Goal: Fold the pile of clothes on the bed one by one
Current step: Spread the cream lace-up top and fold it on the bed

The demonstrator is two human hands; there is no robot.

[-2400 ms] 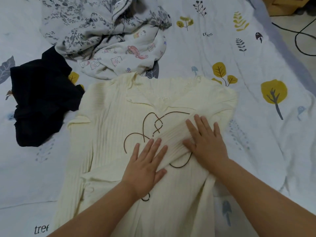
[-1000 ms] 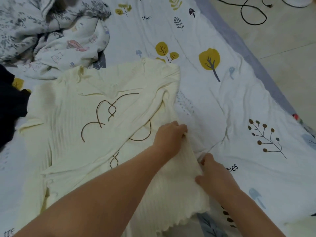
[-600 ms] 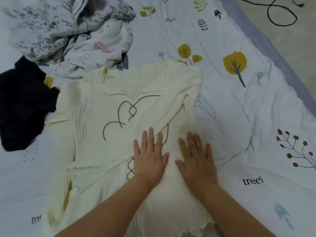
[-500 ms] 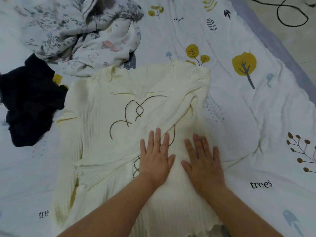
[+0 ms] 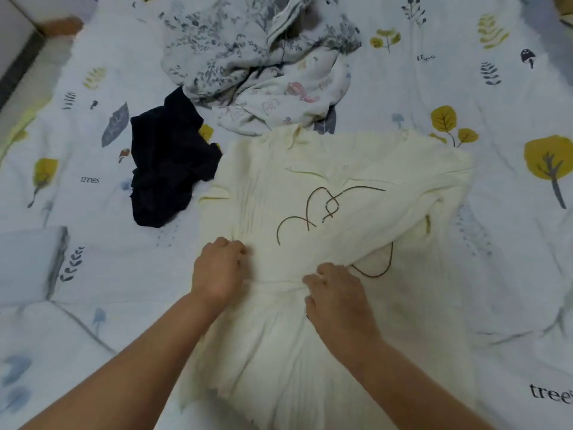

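Note:
A cream ribbed top point(image 5: 338, 193) with a thin brown cord lies spread on the bed, its right sleeve folded across the chest. My left hand point(image 5: 218, 270) is closed on the fabric at the garment's left side, near the folded left sleeve. My right hand point(image 5: 336, 293) has its fingers curled into bunched cloth at the middle of the top. Behind the top lies a pile of grey floral and cartoon-print clothes point(image 5: 263, 63). A dark navy garment point(image 5: 167, 159) sits crumpled to the left.
The bed is covered by a white sheet point(image 5: 511, 274) printed with yellow trees and leaves. A folded edge of bedding point(image 5: 31, 262) rises at the left. The bed's far left corner meets a wall or frame point(image 5: 15, 41).
Both hands were flat on the top's right half, smoothing it; now they have shifted left and closed on the fabric at mid-garment. The view has swung left.

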